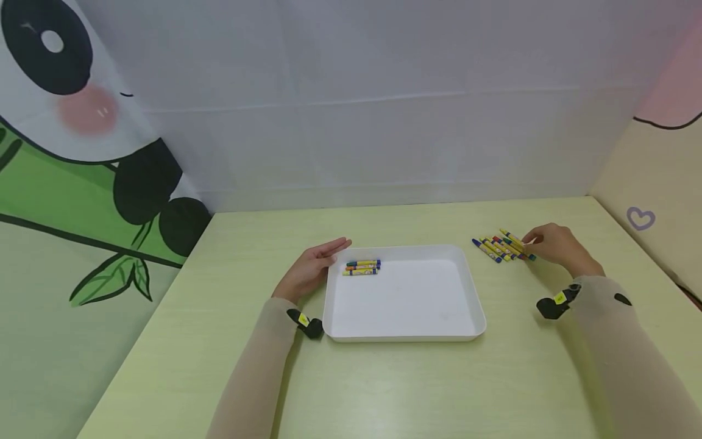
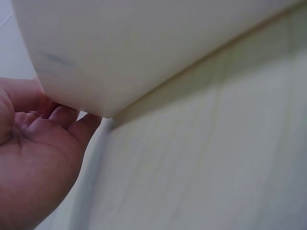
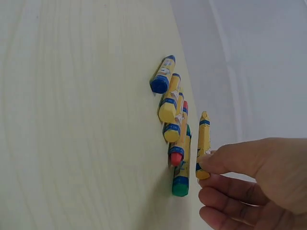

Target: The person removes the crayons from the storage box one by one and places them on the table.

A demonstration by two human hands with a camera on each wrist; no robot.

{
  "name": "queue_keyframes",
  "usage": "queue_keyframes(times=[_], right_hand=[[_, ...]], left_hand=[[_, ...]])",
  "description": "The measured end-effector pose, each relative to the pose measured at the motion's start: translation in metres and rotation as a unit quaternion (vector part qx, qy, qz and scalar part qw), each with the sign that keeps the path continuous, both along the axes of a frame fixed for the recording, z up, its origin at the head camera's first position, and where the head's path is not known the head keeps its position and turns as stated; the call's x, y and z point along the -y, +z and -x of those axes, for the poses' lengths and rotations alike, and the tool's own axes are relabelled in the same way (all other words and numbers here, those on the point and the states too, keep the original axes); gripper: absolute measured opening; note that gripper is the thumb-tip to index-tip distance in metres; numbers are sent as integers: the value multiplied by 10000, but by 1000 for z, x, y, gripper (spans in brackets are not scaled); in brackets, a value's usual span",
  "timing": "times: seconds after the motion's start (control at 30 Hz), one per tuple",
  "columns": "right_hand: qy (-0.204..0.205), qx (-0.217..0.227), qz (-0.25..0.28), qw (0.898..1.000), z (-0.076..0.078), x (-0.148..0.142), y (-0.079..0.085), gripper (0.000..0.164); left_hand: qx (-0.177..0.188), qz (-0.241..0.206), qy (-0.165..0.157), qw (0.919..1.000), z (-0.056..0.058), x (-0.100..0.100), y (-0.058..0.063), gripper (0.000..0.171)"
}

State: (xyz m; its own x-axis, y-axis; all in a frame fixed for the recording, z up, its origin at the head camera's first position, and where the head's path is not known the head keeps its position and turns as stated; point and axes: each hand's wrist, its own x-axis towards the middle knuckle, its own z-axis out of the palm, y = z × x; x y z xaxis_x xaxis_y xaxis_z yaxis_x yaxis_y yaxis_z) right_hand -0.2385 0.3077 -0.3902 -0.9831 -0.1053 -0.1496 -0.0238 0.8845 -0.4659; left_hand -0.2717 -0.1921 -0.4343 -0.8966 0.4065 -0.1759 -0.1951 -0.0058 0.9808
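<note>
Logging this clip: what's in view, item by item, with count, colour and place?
Tray: one, white, on the table
Tray crayons: at least three, mixed colours, tray's left end
Pile crayons: at least five, including blue, yellow, red, green, right of tray
Held crayon: one, yellow, in the right hand
Table: one, pale yellow
Backdrop: one, pale grey, behind table
Cartoon print: one, white, green, black, left side
Heart: one, purple, right side
Wrist cameras: two, black, one per wrist
Sleeves: two, beige, both arms
Hands: two, bare; left touching tray's far-left corner, right pinching crayon
</note>
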Motion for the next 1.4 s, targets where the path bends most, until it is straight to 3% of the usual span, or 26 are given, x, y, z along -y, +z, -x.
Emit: queue_keyframes(times=[0.4,0.9,1.4], right_hand=[[-25,32,-11,10000,-5,-18,-7,35],[64,253,-136,9996,14,-32,-7,34],[261,-50,44,9996,18,-10,9,38]], left_hand=[[15,35,48,10000,2,-2,-1,49],[-57,-4,126,9999,9,-10,-2,49],[-81,-30,126,9999,10,-12,-2,49]])
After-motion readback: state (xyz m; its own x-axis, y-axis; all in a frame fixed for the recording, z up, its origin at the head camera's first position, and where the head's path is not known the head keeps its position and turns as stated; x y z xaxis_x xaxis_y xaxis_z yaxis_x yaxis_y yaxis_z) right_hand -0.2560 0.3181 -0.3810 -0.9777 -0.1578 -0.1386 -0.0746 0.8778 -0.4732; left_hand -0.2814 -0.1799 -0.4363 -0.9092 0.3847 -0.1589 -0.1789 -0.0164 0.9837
